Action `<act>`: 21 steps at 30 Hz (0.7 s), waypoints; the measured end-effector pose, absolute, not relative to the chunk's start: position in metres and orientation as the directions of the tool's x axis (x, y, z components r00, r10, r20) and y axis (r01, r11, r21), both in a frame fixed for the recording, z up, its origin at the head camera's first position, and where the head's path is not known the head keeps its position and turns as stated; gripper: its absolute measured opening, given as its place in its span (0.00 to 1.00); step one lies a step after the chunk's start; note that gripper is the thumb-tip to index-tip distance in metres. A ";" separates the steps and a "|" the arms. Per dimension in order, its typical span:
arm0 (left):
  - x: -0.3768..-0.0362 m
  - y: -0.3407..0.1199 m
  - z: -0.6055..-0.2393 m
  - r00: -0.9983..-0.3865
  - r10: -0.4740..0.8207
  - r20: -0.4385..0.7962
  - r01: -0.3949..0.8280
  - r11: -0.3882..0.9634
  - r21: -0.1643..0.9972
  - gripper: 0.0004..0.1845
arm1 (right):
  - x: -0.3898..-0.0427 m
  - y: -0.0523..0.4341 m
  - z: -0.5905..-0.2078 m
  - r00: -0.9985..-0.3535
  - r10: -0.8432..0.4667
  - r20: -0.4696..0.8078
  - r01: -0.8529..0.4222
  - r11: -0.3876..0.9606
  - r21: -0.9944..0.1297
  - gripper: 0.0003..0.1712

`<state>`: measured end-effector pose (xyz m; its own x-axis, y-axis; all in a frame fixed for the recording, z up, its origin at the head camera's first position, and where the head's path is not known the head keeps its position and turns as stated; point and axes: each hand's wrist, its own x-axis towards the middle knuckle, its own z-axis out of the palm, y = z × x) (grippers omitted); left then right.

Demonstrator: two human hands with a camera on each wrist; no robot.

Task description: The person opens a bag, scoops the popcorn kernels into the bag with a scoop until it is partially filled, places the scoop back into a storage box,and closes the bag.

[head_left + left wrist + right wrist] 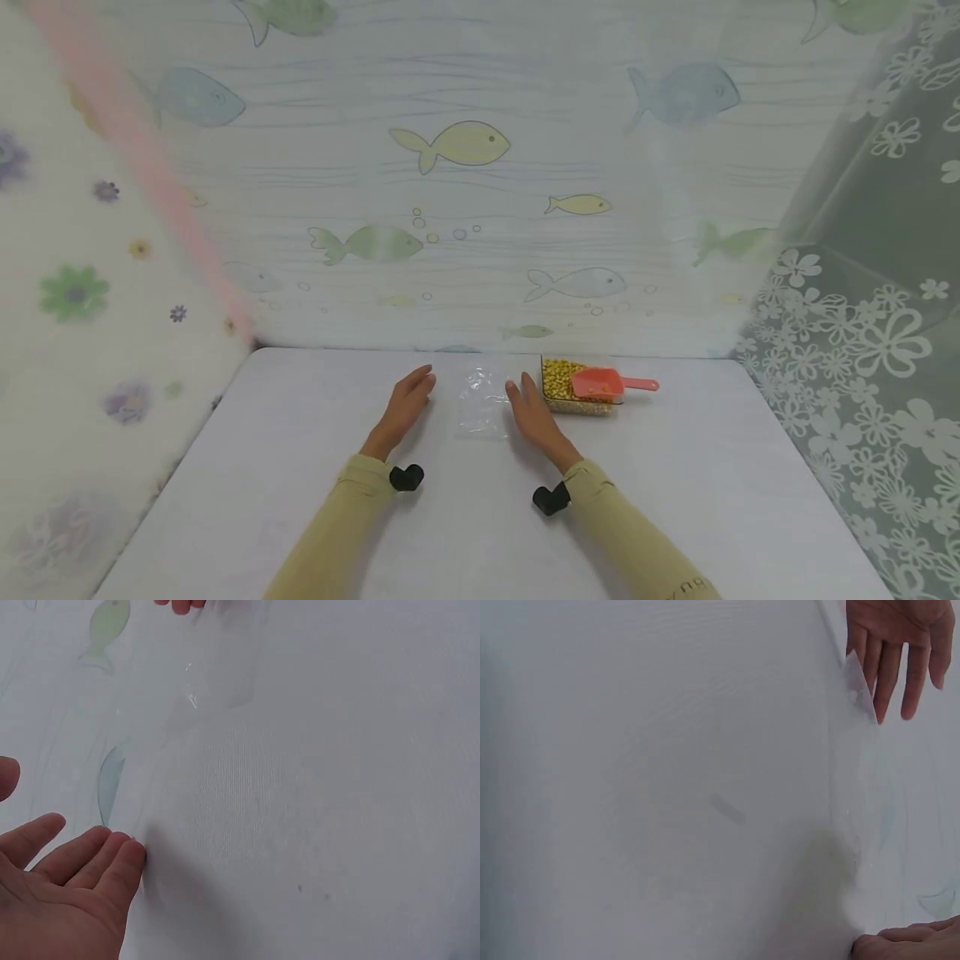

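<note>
A clear plastic bag (480, 408) lies flat on the white table between the two hands. My left hand (406, 410) is to the left of the bag, fingers extended and apart from it; in the left wrist view the same hand (75, 889) holds nothing. At the bag's right edge is my right hand (536, 417), its fingers also extended. Right beside that hand stands a clear rectangular container (577, 407) of yellow corn kernels (558, 377). On the kernels rests a red scoop (600, 382), its handle pointing right, past the rim.
The white table (472, 533) runs back to a hanging sheet (465, 275) printed with fish. A flowered sheet (67, 358) hangs along the left side, and a sheer curtain with white flowers (885, 350) along the right. Both wrists carry small black cameras (407, 477).
</note>
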<state>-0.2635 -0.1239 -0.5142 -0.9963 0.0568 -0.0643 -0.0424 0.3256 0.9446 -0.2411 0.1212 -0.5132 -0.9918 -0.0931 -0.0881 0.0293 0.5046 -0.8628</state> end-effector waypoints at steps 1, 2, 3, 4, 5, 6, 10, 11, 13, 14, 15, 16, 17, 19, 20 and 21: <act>-0.265 -0.122 -0.515 -0.996 0.042 -0.074 -0.058 0.305 0.950 0.29 | -0.245 0.120 -0.513 -0.993 -0.085 -0.087 0.035 0.485 -0.874 0.41; -0.266 -0.120 -0.516 -0.996 0.027 -0.083 -0.072 0.286 0.955 0.29 | -0.249 0.118 -0.514 -0.993 -0.078 -0.088 0.042 0.465 -0.884 0.41; -0.267 -0.117 -0.517 -0.996 0.013 -0.091 -0.084 0.269 0.959 0.29 | -0.252 0.116 -0.514 -0.993 -0.070 -0.096 0.056 0.437 -0.898 0.41; -0.268 -0.115 -0.517 -0.995 0.000 -0.099 -0.096 0.243 0.965 0.29 | -0.255 0.115 -0.514 -0.992 -0.062 -0.106 0.071 0.410 -0.910 0.40; -0.269 -0.113 -0.517 -0.994 -0.013 -0.107 -0.107 0.219 0.970 0.28 | -0.258 0.113 -0.514 -0.993 -0.054 -0.107 0.079 0.379 -0.922 0.40; -0.270 -0.111 -0.517 -0.993 -0.025 -0.119 -0.121 0.197 0.973 0.28 | -0.261 0.112 -0.513 -0.993 -0.047 -0.108 0.084 0.352 -0.932 0.39; -0.275 -0.104 -0.516 -0.988 -0.046 -0.151 -0.155 0.122 0.980 0.27 | -0.270 0.107 -0.513 -0.995 -0.011 -0.104 0.096 0.288 -0.953 0.37; -0.277 -0.103 -0.516 -0.986 -0.043 -0.160 -0.164 0.106 0.981 0.27 | -0.272 0.105 -0.514 -0.995 -0.002 -0.100 0.096 0.283 -0.954 0.36; -0.280 -0.101 -0.516 -0.984 -0.037 -0.176 -0.179 0.069 0.982 0.27 | -0.276 0.104 -0.515 -0.994 0.011 -0.108 0.107 0.279 -0.954 0.36; -0.281 -0.100 -0.517 -0.982 -0.033 -0.184 -0.186 0.051 0.981 0.27 | -0.278 0.103 -0.515 -0.993 0.014 -0.114 0.114 0.272 -0.955 0.36; -0.283 -0.099 -0.517 -0.981 -0.028 -0.191 -0.192 0.033 0.981 0.27 | -0.280 0.103 -0.516 -0.992 0.016 -0.122 0.122 0.268 -0.956 0.36; -0.284 -0.098 -0.516 -0.980 -0.024 -0.199 -0.199 0.019 0.980 0.27 | -0.282 0.102 -0.517 -0.991 0.017 -0.131 0.131 0.265 -0.955 0.36; -0.285 -0.097 -0.516 -0.979 -0.017 -0.204 -0.204 0.011 0.979 0.27 | -0.283 0.102 -0.517 -0.990 0.016 -0.141 0.140 0.260 -0.955 0.36; -0.287 -0.095 -0.516 -0.977 -0.006 -0.212 -0.212 -0.001 0.977 0.27 | -0.286 0.101 -0.518 -0.988 0.006 -0.157 0.154 0.243 -0.958 0.36; -0.288 -0.094 -0.515 -0.977 -0.001 -0.215 -0.215 -0.004 0.976 0.27 | -0.288 0.101 -0.518 -0.987 0.001 -0.161 0.157 0.238 -0.958 0.36; -0.288 -0.093 -0.515 -0.976 0.002 -0.217 -0.217 -0.004 0.976 0.27 | -0.289 0.101 -0.518 -0.986 -0.003 -0.164 0.159 0.240 -0.958 0.36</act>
